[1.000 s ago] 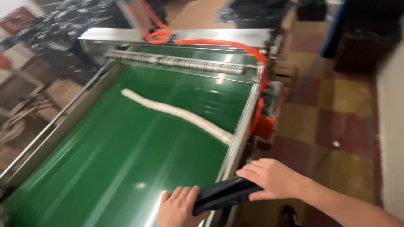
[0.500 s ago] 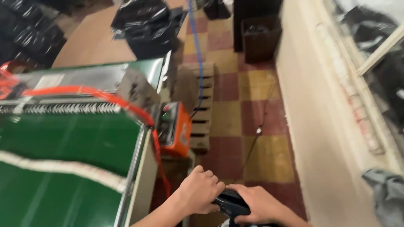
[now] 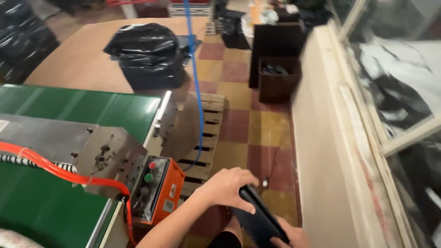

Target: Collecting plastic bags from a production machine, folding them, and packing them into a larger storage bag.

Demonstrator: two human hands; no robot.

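Both of my hands hold a long black folded bundle (image 3: 258, 219), low in the head view and over the tiled floor. My left hand (image 3: 226, 186) wraps over its upper end, with the forearm coming in from the lower left. Only part of my right hand (image 3: 290, 239) shows at the bottom edge, closed on the bundle's lower end. The bundle slants from upper left to lower right, just right of an orange control box (image 3: 158, 189).
A green conveyor belt (image 3: 82, 110) with a metal frame fills the left, crossed by an orange hose (image 3: 55, 167). A wooden pallet (image 3: 207, 138), a blue cable (image 3: 195, 82), a black bin bag (image 3: 147, 55) and a brown box (image 3: 278, 78) lie ahead. A beige ledge (image 3: 321, 138) runs along the right.
The view has swung right, off the belt toward the floor and wall. My hands stay on the black bundle, now tilted and held past the orange control box.
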